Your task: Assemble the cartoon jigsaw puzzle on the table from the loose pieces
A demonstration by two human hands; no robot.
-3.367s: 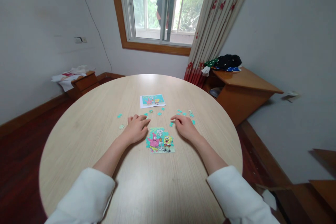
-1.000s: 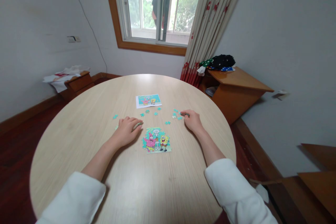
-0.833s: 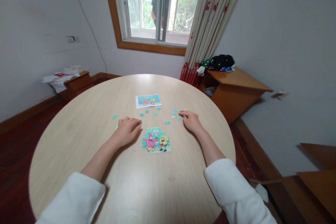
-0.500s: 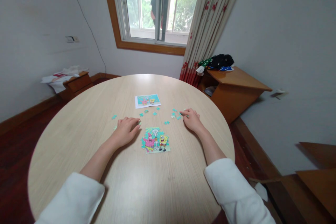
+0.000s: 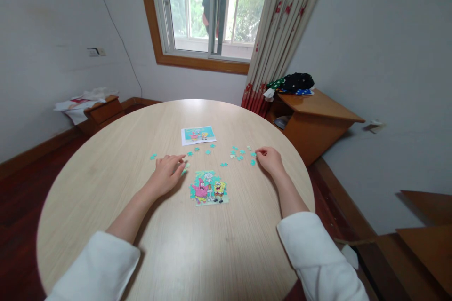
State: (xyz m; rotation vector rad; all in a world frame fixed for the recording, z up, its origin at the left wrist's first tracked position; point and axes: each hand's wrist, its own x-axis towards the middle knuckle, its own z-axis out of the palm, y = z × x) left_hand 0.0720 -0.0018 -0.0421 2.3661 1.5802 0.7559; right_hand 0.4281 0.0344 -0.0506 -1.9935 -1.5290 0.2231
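A partly assembled jigsaw puzzle [image 5: 209, 188] with cartoon figures lies flat on the table between my hands. My left hand [image 5: 167, 174] rests left of it, palm down, fingers stretched and apart. Pale green and teal puzzle pieces [image 5: 186, 166] lie at its fingertips. Over on the right, my right hand [image 5: 271, 160] has its fingers drawn together, with a teal puzzle piece [image 5: 253, 154] at their tips. Just below that sits another teal piece [image 5: 253, 162]. Several loose pieces [image 5: 242, 152] are grouped to the left of this hand.
Beyond the puzzle lies a reference picture card [image 5: 199, 135], with more loose pieces [image 5: 197, 149] in front of it. One piece [image 5: 153, 156] is at the far left. The round wooden table [image 5: 169, 254] stands before a window, near a wooden cabinet [image 5: 318, 108] with cloths on it.
My right hand has moved right, away from the group of pieces, and its fingers have drawn together. My left hand has shifted slightly left, uncovering pieces by its fingertips.
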